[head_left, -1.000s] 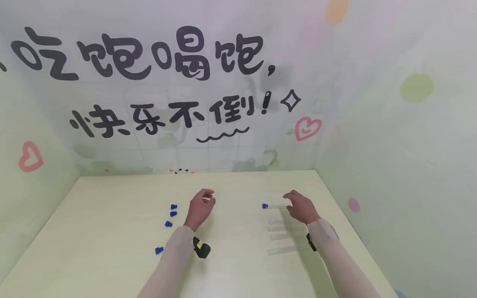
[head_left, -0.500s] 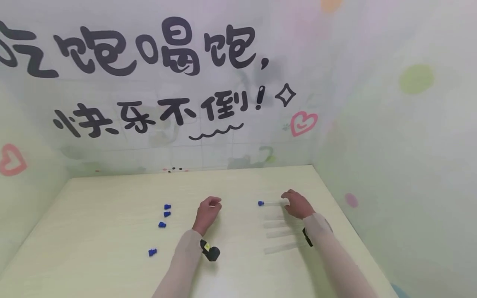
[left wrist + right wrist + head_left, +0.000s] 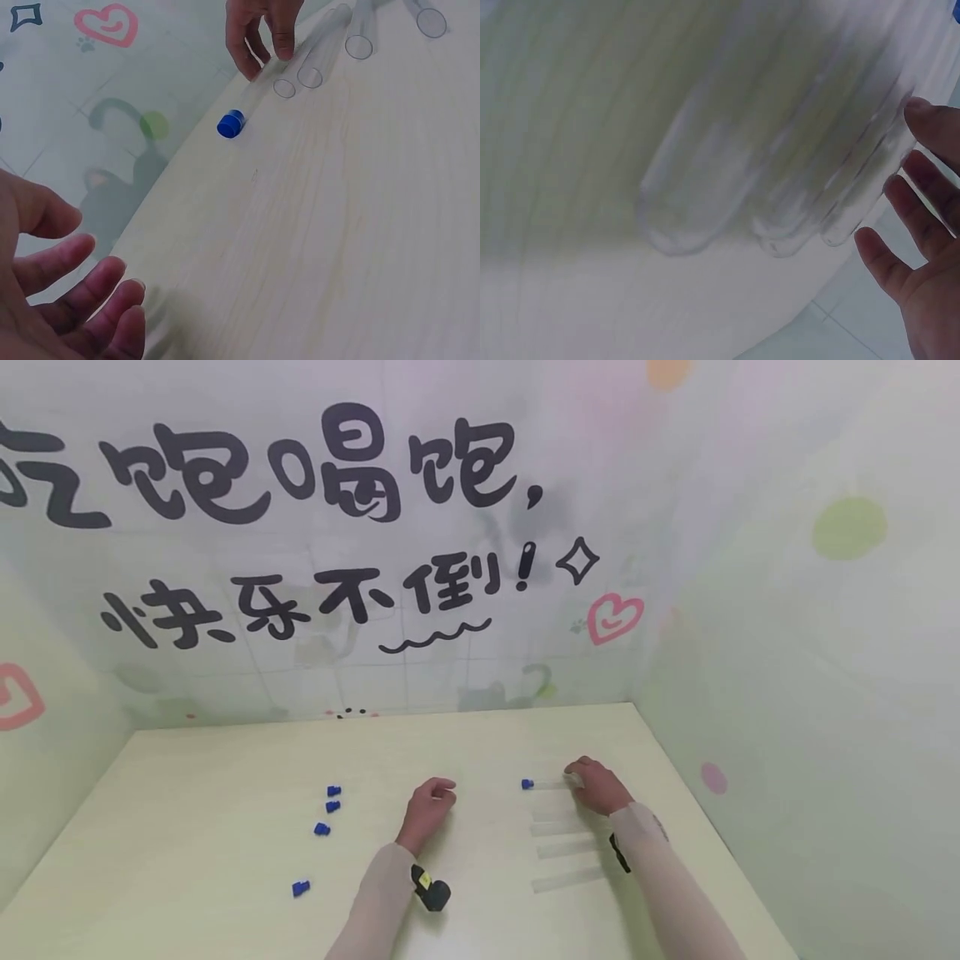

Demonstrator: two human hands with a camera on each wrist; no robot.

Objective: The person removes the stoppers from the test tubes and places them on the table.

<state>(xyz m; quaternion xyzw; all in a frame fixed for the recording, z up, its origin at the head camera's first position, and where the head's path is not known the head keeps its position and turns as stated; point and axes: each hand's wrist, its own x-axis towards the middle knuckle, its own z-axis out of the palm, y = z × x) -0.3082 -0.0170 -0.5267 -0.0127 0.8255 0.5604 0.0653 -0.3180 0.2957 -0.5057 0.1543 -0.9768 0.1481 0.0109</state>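
A clear test tube with a blue cap (image 3: 527,784) lies on the table, its cap pointing left. My right hand (image 3: 602,787) is lowered over the far part of this tube. In the left wrist view that hand (image 3: 262,30) has its thumb and fingers on either side of the tube. In the right wrist view the right hand's fingers (image 3: 922,217) are spread and nearly straight beside the clear tubes (image 3: 697,202). My left hand (image 3: 429,810) hovers over the table's middle, fingers loosely bent, holding nothing; it shows in the left wrist view too (image 3: 67,292).
Several uncapped clear tubes (image 3: 566,850) lie side by side, nearer me than the capped one. Several loose blue caps (image 3: 322,829) form a rough column on the left. Printed walls (image 3: 787,677) bound the pale wooden table (image 3: 187,810) at back and sides.
My left hand has moved right, away from the loose caps. The right hand has come down closer to the capped tube. The head view has shifted slightly.
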